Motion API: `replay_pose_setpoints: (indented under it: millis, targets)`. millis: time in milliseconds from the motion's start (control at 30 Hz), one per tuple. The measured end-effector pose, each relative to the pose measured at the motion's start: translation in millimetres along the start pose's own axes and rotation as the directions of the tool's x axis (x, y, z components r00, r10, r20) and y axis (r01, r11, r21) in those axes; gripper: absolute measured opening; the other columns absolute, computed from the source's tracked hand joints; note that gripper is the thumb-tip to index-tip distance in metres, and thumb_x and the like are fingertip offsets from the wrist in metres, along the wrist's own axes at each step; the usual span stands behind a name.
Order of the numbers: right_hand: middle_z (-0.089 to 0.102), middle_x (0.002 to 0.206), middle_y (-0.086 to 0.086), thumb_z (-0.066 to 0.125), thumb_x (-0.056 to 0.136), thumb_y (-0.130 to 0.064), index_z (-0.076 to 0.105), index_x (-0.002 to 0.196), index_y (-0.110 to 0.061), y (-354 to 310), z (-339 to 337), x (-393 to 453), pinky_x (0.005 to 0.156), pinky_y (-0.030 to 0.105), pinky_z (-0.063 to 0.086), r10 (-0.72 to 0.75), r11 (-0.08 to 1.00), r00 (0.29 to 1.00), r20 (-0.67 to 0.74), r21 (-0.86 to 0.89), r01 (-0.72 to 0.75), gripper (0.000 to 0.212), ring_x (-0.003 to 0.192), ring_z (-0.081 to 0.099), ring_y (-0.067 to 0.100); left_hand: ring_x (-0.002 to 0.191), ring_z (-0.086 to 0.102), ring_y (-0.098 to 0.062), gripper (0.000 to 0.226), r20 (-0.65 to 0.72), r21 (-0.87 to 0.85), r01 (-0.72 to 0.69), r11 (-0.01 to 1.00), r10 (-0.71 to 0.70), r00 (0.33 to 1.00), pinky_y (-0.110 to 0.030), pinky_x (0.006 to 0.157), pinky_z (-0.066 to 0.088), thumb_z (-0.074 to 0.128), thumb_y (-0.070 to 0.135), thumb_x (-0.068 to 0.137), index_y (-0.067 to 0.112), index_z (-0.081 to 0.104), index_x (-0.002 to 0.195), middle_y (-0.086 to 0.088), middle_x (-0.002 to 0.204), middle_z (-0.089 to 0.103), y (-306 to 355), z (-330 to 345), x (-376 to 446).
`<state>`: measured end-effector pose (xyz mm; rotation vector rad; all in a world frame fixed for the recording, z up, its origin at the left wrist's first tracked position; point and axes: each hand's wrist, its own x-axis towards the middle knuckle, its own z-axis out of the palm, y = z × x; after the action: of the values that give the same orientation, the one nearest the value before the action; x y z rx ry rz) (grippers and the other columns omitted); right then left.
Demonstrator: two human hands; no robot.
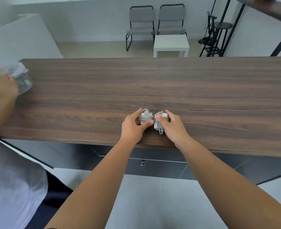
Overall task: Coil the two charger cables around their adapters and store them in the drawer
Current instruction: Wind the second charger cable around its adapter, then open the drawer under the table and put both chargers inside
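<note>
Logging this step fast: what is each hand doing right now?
Left hand: grips the left coiled charger on the table.
Right hand: grips the right coiled charger.

An office-like room: long wooden desk [153, 83], 2 grey chairs [156, 22], white side table [171, 43].

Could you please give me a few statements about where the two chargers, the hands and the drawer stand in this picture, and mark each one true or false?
1. Both chargers sit on the wooden tabletop. True.
2. The left charger has its cable trailing loose across the table. False: the cable is wound around the adapter.
3. The left hand grips the left charger and the right hand grips the right charger. True.
4. The drawer under the table stands pulled open. False: it looks closed, with its knob showing.
5. Another person's hand touches a clear container at the table's left end. True.
</note>
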<state>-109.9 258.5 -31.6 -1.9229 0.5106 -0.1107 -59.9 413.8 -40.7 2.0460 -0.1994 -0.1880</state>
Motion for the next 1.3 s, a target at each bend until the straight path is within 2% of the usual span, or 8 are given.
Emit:
replay_pose_setpoints:
  millis: [300, 533, 700, 833, 1033, 1100, 1200, 1300]
  targets:
    - [0.027, 0.152, 0.004, 0.045, 0.097, -0.046, 0.022, 0.152, -0.023, 7, -6, -12, 0.107, 0.026, 0.026, 0.033, 0.997, 0.999, 0.010, 0.067, -0.034, 0.064, 0.135, 0.035, 0.015, 0.109, 0.051, -0.002, 0.058, 0.011, 0.007, 0.032, 0.999, -0.032, 0.999, -0.019, 0.096, 0.032, 0.048, 0.051, 0.096, 0.027, 0.038, 0.148, 0.005, 0.135, 0.054, -2, -5, -13]
    - [0.056, 0.113, 0.001, 0.050, 0.089, -0.001, 0.060, 0.106, -0.020, 34, 13, -89, 0.077, 0.008, 0.042, -0.116, 0.939, 0.944, -0.308, 0.277, 0.205, 0.027, 0.093, 0.055, 0.002, 0.096, 0.058, 0.005, 0.035, -0.196, -0.222, -0.024, 0.975, -0.021, 0.980, -0.006, 0.080, 0.042, 0.055, 0.026, 0.097, 0.029, 0.052, 0.132, 0.011, 0.128, 0.054, -7, 5, -64]
    - [0.057, 0.062, -0.015, 0.047, 0.086, 0.004, 0.066, 0.076, -0.015, 92, 32, -108, 0.053, 0.017, 0.035, 0.012, 0.981, 0.998, -0.060, 0.196, 0.000, 0.029, 0.052, 0.043, 0.004, 0.072, 0.065, -0.011, 0.017, -0.312, -0.448, 0.025, 0.894, -0.182, 0.933, -0.026, 0.072, 0.056, 0.055, 0.006, 0.094, 0.018, 0.067, 0.090, 0.007, 0.074, 0.068, -54, 16, -110]
    - [0.064, 0.073, -0.005, 0.050, 0.088, 0.000, 0.066, 0.072, -0.020, 152, 55, -82, 0.067, 0.026, 0.042, 0.257, 0.964, 0.959, 0.119, 0.037, -0.263, 0.030, 0.071, 0.056, 0.016, 0.068, 0.064, -0.012, 0.021, -0.157, -0.339, 0.272, 0.901, -0.339, 0.928, -0.032, 0.070, 0.054, 0.054, 0.010, 0.093, 0.025, 0.065, 0.083, 0.005, 0.072, 0.067, -118, 33, -107]
    - [0.052, 0.097, 0.019, 0.044, 0.098, -0.011, 0.057, 0.091, -0.012, 220, 86, -37, 0.059, 0.019, 0.048, 0.697, 0.635, 0.693, 0.184, 0.290, -0.716, 0.015, 0.053, 0.053, 0.014, 0.071, 0.061, -0.021, 0.016, 0.061, -0.122, 0.553, 0.824, -0.550, 0.833, -0.026, 0.063, 0.045, 0.052, 0.018, 0.093, 0.025, 0.064, 0.086, 0.000, 0.082, 0.067, -224, 67, -77]
    - [0.053, 0.096, 0.016, 0.049, 0.098, -0.016, 0.055, 0.102, -0.011, 238, 91, -27, 0.085, 0.023, 0.051, 0.771, 0.496, 0.612, 0.174, 0.438, -0.750, 0.009, 0.058, 0.048, 0.016, 0.076, 0.060, -0.024, 0.017, 0.127, -0.048, 0.653, 0.756, -0.644, 0.754, -0.027, 0.066, 0.046, 0.055, 0.036, 0.091, 0.023, 0.063, 0.098, -0.002, 0.091, 0.068, -262, 84, -67]
    - [0.057, 0.103, 0.013, 0.051, 0.097, -0.025, 0.055, 0.109, -0.014, 263, 95, -11, 0.093, 0.031, 0.048, 0.794, 0.424, 0.589, 0.149, 0.559, -0.713, 0.016, 0.067, 0.053, 0.020, 0.101, 0.061, -0.035, 0.053, 0.274, 0.154, 0.684, 0.713, -0.696, 0.664, -0.040, 0.088, 0.050, 0.050, 0.065, 0.082, 0.025, 0.057, 0.116, -0.009, 0.114, 0.064, -312, 112, -51]
    - [0.056, 0.112, 0.013, 0.047, 0.098, -0.037, 0.053, 0.116, -0.017, 287, 92, 10, 0.093, 0.035, 0.048, 0.776, 0.356, 0.611, 0.156, 0.691, -0.630, 0.028, 0.088, 0.060, 0.028, 0.100, 0.057, -0.033, 0.048, 0.264, 0.145, 0.701, 0.698, -0.710, 0.653, -0.041, 0.096, 0.047, 0.046, 0.059, 0.092, 0.021, 0.055, 0.120, -0.010, 0.110, 0.059, -335, 135, -31]
